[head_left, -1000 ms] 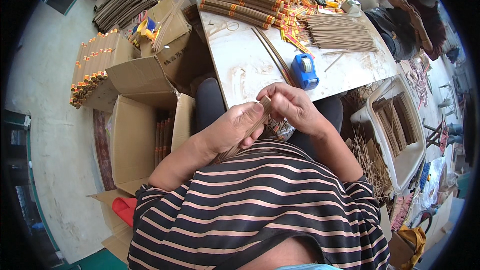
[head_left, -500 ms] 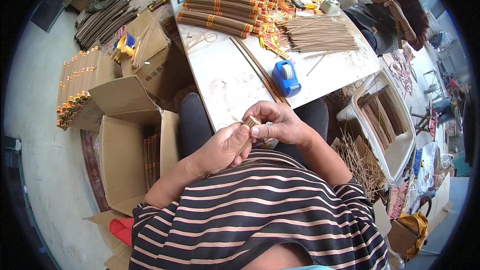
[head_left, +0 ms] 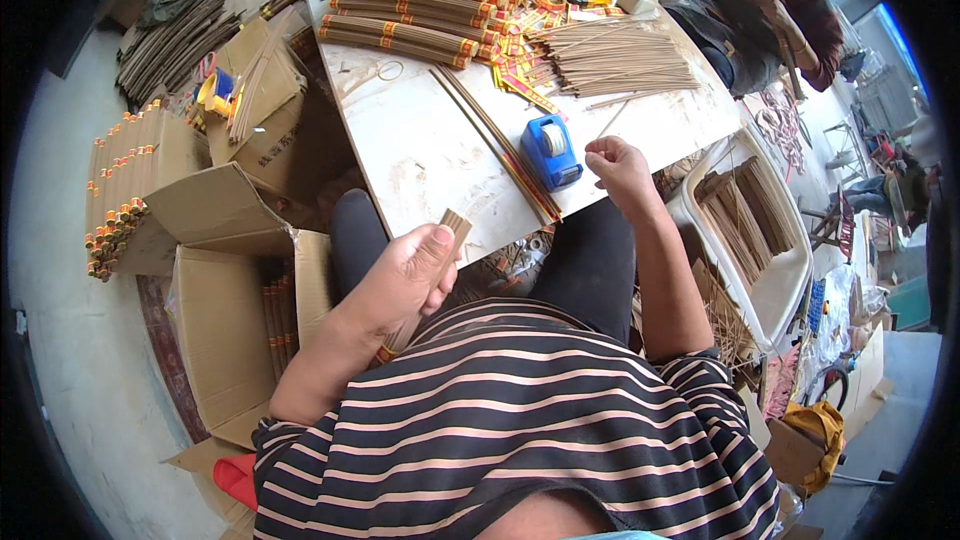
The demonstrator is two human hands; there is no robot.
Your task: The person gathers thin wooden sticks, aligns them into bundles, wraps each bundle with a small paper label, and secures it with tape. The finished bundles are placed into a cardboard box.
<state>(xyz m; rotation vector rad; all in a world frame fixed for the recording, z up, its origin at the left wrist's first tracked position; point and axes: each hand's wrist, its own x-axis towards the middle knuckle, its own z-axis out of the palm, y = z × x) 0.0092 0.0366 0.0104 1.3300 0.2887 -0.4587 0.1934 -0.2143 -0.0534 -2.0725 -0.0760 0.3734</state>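
Observation:
A bundle of brown incense sticks slants up out of my left hand, which is closed round it. Its lower end, by my shirt, bears a red and yellow band. Over the table's right front edge, my right hand has its fingers curled together; whether anything is between them is hidden. Just beyond those fingertips lies a thin pale stick. A blue tape dispenser stands left of that hand. Long thin strips with a red and yellow edge lie beside the dispenser on the white table.
Banded bundles are stacked at the table's far left, near loose sticks and labels. An open carton with bundles stands at my left. A white tub of sticks is at my right. Another person sits at far right.
My right hand has left the bundle and moved right, past the tape dispenser. My left hand has shifted left, still holding the bundle, now more in sight. The view has shifted slightly.

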